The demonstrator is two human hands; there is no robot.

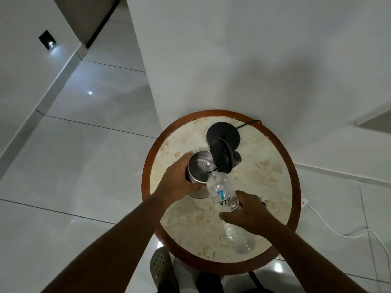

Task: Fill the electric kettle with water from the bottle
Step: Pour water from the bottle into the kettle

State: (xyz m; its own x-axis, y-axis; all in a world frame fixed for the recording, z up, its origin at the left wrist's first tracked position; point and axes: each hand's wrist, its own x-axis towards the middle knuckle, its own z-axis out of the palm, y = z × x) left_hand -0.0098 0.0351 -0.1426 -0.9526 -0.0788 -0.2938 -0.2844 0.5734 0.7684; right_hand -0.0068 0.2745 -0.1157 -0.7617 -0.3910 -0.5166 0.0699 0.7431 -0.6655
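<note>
A steel electric kettle (197, 166) stands on a round table with its black lid (222, 157) flipped up. My left hand (178, 180) grips the kettle's body on its left side. My right hand (246, 212) holds a clear plastic water bottle (222, 192), labelled "7 WTR", tilted with its neck over the kettle's mouth. Water is splashing inside the kettle at the bottle's mouth.
The kettle's black round base (228, 134) sits behind the kettle, with its cord going off the back. The table (295, 187) has a marble top and a wooden rim and stands against a white wall. A white cable (330, 225) lies on the tiled floor at right. A shoe (161, 265) shows below.
</note>
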